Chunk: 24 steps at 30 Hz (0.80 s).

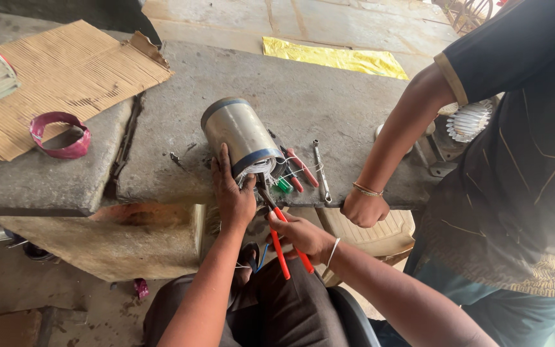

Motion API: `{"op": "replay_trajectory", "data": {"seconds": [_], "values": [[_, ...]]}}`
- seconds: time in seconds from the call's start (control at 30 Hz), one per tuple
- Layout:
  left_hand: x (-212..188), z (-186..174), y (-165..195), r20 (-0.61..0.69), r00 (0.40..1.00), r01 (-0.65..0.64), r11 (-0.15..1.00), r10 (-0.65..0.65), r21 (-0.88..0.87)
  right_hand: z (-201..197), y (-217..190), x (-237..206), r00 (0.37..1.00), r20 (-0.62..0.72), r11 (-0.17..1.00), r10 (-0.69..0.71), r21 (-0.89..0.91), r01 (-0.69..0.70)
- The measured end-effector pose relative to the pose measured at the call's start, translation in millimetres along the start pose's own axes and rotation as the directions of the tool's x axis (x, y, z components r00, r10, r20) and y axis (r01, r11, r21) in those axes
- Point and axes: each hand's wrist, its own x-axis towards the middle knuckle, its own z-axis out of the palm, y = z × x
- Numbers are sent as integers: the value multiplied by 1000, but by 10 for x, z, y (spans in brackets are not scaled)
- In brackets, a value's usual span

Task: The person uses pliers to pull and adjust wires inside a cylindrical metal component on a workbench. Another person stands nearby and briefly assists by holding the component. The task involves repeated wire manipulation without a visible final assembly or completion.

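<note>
Left hand [234, 193] lies flat-fingered against the near side of the motor shell [239, 136], fingers spread up its wall and thumb toward the open end, steadying it without closing round it. Right hand [303, 234] is clenched on the pliers [282, 234], whose red handles run down and near from the fist while the dark nose points up into the shell's mouth.

That shell lies on its side at the near edge of the slab [329, 103], just left of centre. It is a smooth cylinder of dull brushed metal, with a blue band round each end. From the near end spills a bundle of pale winding wire [259, 168], thin and glossy, with loose strands trailing to the right.

Just right of the shell a few tools lie on the slab: a second pair of red-handled pliers [300, 168], a small green-handled tool [283, 185] and a slim steel wrench [320, 170].

Rough grey concrete makes up the slab, cracked at a seam to the left. Farther left sit a torn sheet of ribbed brown cardboard [65, 74] and a crumpled pink tape ring [60, 134]. At the far side lies a wrinkled yellow sheet [335, 58].

On the right stands another person in a dark shirt, whose fist [364, 209] rests closed at the slab's near edge, a thin bangle on the wrist.
</note>
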Motion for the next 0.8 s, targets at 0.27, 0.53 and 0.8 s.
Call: {"op": "replay_trajectory", "data": {"seconds": [0.27, 0.53, 0.8], "values": [[5, -17, 46, -8, 1000, 13, 1000, -13, -26, 33, 36, -102, 995, 44, 993, -95, 77, 91], [7, -34, 31, -17, 999, -40, 999, 39, -23, 85, 30, -70, 995, 42, 991, -92, 98, 87], [-1, -54, 16, -16, 997, -72, 997, 71, -28, -16, 5, -46, 998, 52, 988, -33, 155, 24]]}}
